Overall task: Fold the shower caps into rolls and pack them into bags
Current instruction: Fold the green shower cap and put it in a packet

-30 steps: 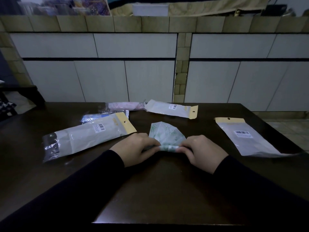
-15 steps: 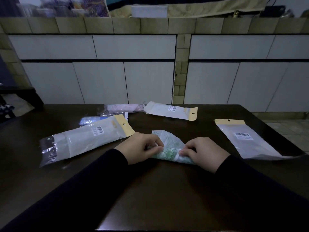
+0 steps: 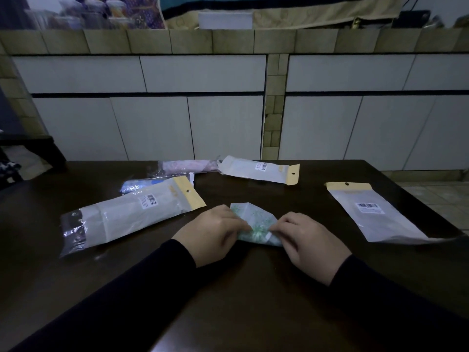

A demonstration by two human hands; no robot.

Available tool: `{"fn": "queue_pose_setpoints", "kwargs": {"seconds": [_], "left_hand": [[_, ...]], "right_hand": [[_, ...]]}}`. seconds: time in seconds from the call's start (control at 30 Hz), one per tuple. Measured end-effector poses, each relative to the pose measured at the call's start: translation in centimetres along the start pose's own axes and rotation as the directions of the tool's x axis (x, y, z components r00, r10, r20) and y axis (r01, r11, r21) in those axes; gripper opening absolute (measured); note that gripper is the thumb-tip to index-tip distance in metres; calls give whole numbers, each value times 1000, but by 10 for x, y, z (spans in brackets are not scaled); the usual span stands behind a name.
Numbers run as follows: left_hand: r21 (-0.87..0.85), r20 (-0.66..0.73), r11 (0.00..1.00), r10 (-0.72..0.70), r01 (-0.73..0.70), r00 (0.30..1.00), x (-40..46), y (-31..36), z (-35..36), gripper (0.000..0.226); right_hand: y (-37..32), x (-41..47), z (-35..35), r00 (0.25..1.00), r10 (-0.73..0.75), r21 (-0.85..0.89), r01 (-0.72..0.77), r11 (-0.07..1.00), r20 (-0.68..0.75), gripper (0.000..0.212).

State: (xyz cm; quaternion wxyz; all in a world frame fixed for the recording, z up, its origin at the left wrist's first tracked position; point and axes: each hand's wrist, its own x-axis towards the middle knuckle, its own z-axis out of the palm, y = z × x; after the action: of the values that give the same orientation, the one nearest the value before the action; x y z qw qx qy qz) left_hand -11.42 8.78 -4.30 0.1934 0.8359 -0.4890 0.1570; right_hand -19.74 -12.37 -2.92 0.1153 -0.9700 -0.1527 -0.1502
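Big dark tabletop (image 3: 228, 288) fills the low half of the view, w/ white cupboard doors (image 3: 203, 118) behind it. On the left lies the biggest bag (image 3: 121, 214), long, w/ a yellow top strip and a barcode sticker. A blue bag (image 3: 152, 184) peeks out just behind it, partly under it. On the right, well apart, lies a flat bag (image 3: 375, 217), yellow strip at the far end. At the back is another bag (image 3: 256, 168), and beside it, touching or almost, a clear bag w/ a pink roll (image 3: 187, 166) inside.

Two arms in dark sleeves (image 3: 127, 301) reach in from the bottom. The left hand (image 3: 213, 235) and right hand (image 3: 309, 242) sit close together in the middle of the tabletop, near the front. Between them is the shower cap (image 3: 253, 219), white w/ green plant prints, folded small. Its far part lies flat on the tabletop; its near edge is bunched up. Left-hand fingers (image 3: 241, 226) pinch that edge on one side, right-hand fingers (image 3: 278, 228) pinch it on the other. Both hands curl round the cap.
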Motion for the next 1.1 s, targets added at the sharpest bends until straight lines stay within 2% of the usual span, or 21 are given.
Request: {"fn": "queue_pose_setpoints", "kwargs": {"seconds": [0.17, 0.3, 0.47, 0.6, 0.7, 0.8, 0.93, 1.03, 1.1], "left_hand": [[-47, 53, 991, -122, 125, 991, -2, -10, -2, 34], [-75, 94, 984, -155, 162, 983, 2, -16, -3, 33], [-66, 75, 992, -107, 112, 991, -1, -19, -2, 33], [25, 21, 998, 53, -53, 998, -2, -18, 0, 31], [-8, 61, 1000, 21, -20, 998, 1, -14, -4, 26], [-87, 131, 991, -88, 100, 987, 5, -12, -7, 20], [-159, 248, 948, -232, 276, 940, 13, -9, -5, 16], [-93, 295, 955, -242, 280, 924, 20, -7, -1, 16], [-59, 294, 960, -245, 274, 924, 22, -8, 0, 15]], "right_hand": [[1, -4, -2, 993, 84, 2, -84, 996, 77, 34], [4, 0, -3, 982, 132, -4, -132, 991, 139, 39], [12, -1, -3, 985, 87, -11, -86, 996, 149, 38], [21, -8, -4, 993, -30, -91, 41, 995, 113, 47], [18, -8, -8, 994, -24, -57, 30, 998, 104, 42], [16, -2, -17, 981, 65, 51, -75, 996, 180, 30], [21, 13, -19, 942, 216, 179, -266, 947, 259, 26], [19, 22, -13, 917, 299, 167, -349, 922, 263, 26], [16, 24, -14, 918, 318, 129, -353, 927, 236, 27]]}}
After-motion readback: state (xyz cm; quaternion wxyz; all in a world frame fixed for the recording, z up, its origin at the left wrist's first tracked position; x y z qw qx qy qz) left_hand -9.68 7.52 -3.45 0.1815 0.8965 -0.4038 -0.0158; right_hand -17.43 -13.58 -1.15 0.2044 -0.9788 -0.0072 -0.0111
